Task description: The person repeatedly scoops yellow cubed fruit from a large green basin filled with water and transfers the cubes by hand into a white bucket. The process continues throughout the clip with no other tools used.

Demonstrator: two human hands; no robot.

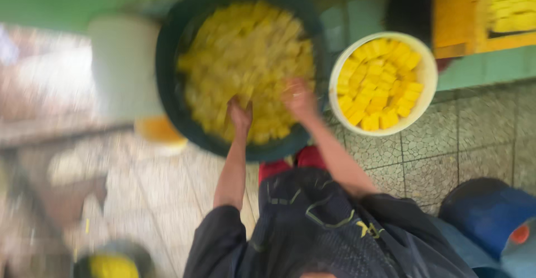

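Note:
A large dark green basin [167, 60] sits on the tiled floor, full of yellow block-shaped pieces [245, 49]. Both my arms reach into its near side. My left hand [240, 114] rests among the yellow pieces close to the basin's front rim. My right hand [298, 99] is a little further in, to the right, also on the pieces. The frame is motion-blurred, so whether either hand grips a piece is unclear. A white round bucket [427, 74] to the right of the basin holds neatly stacked yellow blocks [379, 82].
A white cylindrical container [123, 60] stands left of the basin. An orange-yellow crate [455, 15] with more yellow blocks is at top right. A blue object [491, 211] lies at bottom right, a round yellow-and-dark thing [111, 264] at bottom left.

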